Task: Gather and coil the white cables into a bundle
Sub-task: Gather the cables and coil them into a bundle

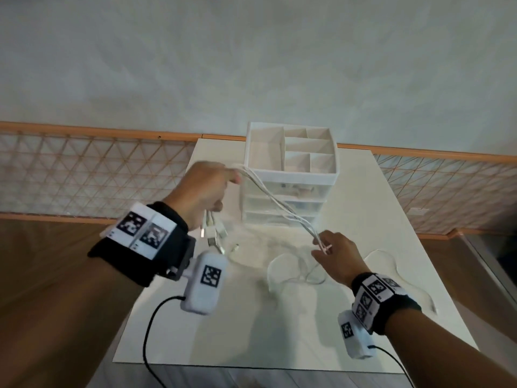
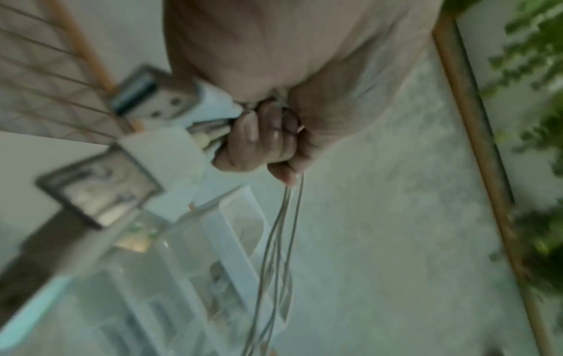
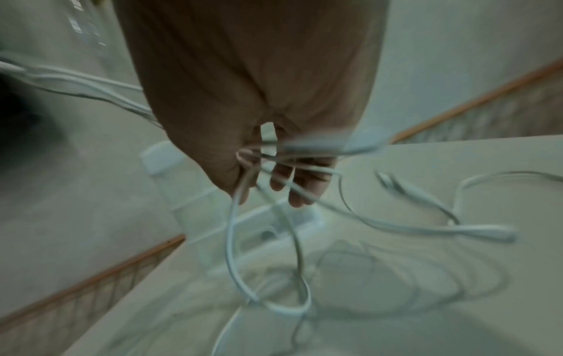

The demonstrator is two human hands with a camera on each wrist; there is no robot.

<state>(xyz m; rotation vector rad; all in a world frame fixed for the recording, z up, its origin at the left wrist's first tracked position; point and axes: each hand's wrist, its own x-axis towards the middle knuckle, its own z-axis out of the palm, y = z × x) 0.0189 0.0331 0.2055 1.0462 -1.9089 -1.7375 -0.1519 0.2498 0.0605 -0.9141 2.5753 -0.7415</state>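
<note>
Several thin white cables (image 1: pixel 279 204) stretch in the air between my two hands, above the white table (image 1: pixel 251 331). My left hand (image 1: pixel 207 189) is raised beside the organizer and grips the cables in a fist (image 2: pixel 268 135); their USB plugs (image 1: pixel 214 233) hang below it (image 2: pixel 152 96). My right hand (image 1: pixel 333 253) is lower, over the table's middle, and holds the strands loosely; they pass across its fingers (image 3: pixel 292 173). The slack loops (image 1: pixel 296 268) trail down onto the table (image 3: pixel 274 277). The wrist views are blurred.
A white desktop organizer (image 1: pixel 291 169) with open top compartments and clear drawers stands at the back of the table, just behind the stretched cables. A cable end (image 3: pixel 426 200) lies on the table to the right. An orange-railed mesh fence (image 1: pixel 98 169) runs behind.
</note>
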